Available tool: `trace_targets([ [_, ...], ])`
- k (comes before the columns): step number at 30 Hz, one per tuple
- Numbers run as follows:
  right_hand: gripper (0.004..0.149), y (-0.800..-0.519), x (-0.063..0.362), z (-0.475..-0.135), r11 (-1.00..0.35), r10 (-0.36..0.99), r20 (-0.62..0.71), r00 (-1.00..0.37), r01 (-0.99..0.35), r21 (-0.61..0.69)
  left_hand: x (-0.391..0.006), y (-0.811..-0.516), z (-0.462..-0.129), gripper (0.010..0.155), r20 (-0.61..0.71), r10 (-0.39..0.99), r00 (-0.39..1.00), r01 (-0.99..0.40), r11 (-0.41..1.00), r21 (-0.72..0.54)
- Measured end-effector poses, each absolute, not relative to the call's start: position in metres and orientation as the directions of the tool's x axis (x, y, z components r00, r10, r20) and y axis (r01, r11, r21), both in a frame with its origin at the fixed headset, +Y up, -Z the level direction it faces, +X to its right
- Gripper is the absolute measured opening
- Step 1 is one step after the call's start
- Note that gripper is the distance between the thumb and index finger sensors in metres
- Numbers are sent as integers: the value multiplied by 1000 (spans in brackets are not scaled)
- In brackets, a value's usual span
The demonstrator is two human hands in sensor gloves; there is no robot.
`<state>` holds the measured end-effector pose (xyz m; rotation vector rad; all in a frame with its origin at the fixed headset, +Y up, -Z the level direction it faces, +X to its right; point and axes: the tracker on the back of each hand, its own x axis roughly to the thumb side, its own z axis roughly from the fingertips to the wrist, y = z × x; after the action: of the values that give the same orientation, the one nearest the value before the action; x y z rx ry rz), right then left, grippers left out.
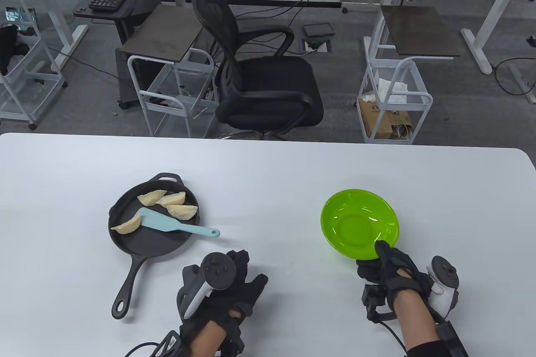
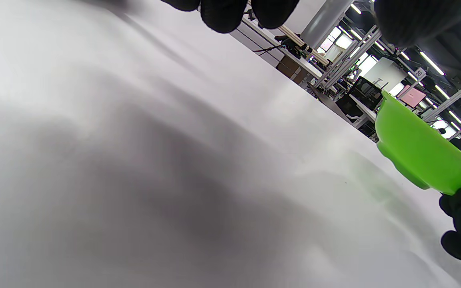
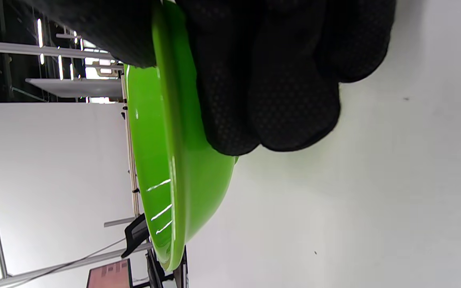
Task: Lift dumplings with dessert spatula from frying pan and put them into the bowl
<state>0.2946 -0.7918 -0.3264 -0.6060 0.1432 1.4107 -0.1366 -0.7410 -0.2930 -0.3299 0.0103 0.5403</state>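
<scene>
Black and matte, the round frying pan [image 1: 142, 244] sits left of centre on the smooth white table [image 1: 268, 164], holding four pale crescent dumplings [image 1: 176, 205] and a flat light-blue dessert spatula [image 1: 167, 225]. Lower centre, the left hand [image 1: 228, 290] rests spread, holding nothing. Lower right, the right hand [image 1: 389, 269] pinches the glossy green bowl [image 1: 360, 223] by its near rim.

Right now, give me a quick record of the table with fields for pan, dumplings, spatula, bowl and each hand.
pan: black frying pan, handle toward the person
dumplings: four dumplings, all in the pan
spatula: light blue spatula, blade in the pan by one dumpling, handle sticking out over the rim
bowl: green bowl, no dumplings in it
left hand: left hand near the spatula handle, holding nothing
right hand: right hand grips the bowl's near rim
</scene>
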Motion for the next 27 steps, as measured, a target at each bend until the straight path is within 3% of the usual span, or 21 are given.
trace_targets([
  [16,69,-805,318,-345,19,811,-513,282,-888,-459,-138,-740,-293,83,-110,512,852,-518,794,-317],
  [20,70,-808,323,-347,73,805,-486,339,-870,-487,-139,-739,-293,83,-113,508,854,-516,796,-318],
  [27,69,-803,326,-346,8,832,-481,277,-872,-489,-139,-739,-293,82,-109,525,844,-530,783,-325],
])
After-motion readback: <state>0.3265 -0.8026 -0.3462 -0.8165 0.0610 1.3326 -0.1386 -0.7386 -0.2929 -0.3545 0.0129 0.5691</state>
